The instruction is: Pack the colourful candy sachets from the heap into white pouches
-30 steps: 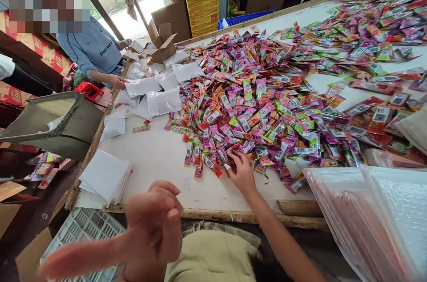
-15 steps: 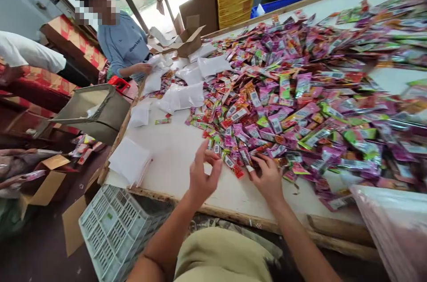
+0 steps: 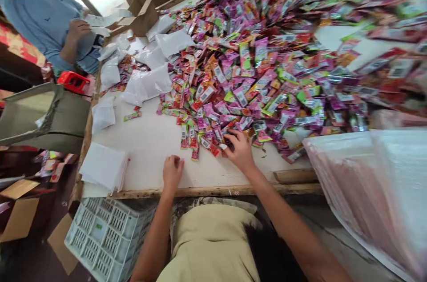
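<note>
My left hand (image 3: 172,171) rests over the bare near part of the table, its fingers curled in, with no packet showing in it. At the near edge of a wide heap of small snack packets (image 3: 233,82), my right hand (image 3: 240,151) has thumb and fingers closing on a snack packet (image 3: 223,146), mostly hidden by the fingers. The packets are glossy, in purple, red, orange and green, many with barcodes. Between my hands lie a few packets in a rough row, among them a red one with a barcode (image 3: 192,136).
White pouches (image 3: 147,84) and a stack of white sheets (image 3: 102,166) lie on the left. Clear plastic bags (image 3: 367,193) hang over the near right edge. A grey crate (image 3: 103,237) stands below the table. A person in blue (image 3: 50,15) is at the far left.
My left hand has drawn back from the packets and lowered, its fingers curling in. My right hand stays by the same part of the heap. The view has swung right and down.
</note>
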`<state>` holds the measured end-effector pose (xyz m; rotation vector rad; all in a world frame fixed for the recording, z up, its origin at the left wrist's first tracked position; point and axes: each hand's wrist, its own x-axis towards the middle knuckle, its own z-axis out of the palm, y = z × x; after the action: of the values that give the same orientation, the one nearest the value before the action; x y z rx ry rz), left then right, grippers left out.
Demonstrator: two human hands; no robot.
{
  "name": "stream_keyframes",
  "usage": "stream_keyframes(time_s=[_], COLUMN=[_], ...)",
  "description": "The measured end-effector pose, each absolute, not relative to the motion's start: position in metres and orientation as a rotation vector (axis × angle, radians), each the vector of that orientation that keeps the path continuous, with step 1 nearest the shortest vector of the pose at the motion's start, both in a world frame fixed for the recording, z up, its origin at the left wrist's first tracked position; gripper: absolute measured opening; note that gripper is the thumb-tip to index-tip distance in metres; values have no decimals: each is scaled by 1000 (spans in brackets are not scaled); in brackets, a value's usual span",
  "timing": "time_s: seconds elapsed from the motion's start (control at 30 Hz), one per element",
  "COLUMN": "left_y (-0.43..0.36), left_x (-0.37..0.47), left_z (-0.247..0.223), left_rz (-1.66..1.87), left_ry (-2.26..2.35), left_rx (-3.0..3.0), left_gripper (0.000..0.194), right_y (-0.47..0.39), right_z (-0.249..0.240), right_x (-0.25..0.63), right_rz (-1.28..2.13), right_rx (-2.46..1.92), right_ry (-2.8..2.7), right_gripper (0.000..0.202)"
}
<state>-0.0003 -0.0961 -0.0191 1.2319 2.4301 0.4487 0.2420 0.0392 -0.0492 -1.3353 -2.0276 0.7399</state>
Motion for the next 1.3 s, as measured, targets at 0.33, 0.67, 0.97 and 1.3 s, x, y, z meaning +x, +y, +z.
stream_keyframes(time_s=[0.33,0.67,0.97,1.3], left_y=[-3,79,56,21], left_x=[4,36,63,48], left_z=[-17,-5,30,69], left_rz=[912,1052,1313,817], left_ry=[2138,1621,1491,1657], left_rx=[1182,679,677,2107], left_gripper=[88,75,58,58], right_y=[55,90,82,105], right_z=[-31,-18,2,35], right_x=[229,193,187,260], right_rz=[694,1089,1355,1071], right_rx=[-1614,-1524,-890,-975], right_ry=[-1711,-1699,-1397,-2080], right_gripper=[72,81,67,61])
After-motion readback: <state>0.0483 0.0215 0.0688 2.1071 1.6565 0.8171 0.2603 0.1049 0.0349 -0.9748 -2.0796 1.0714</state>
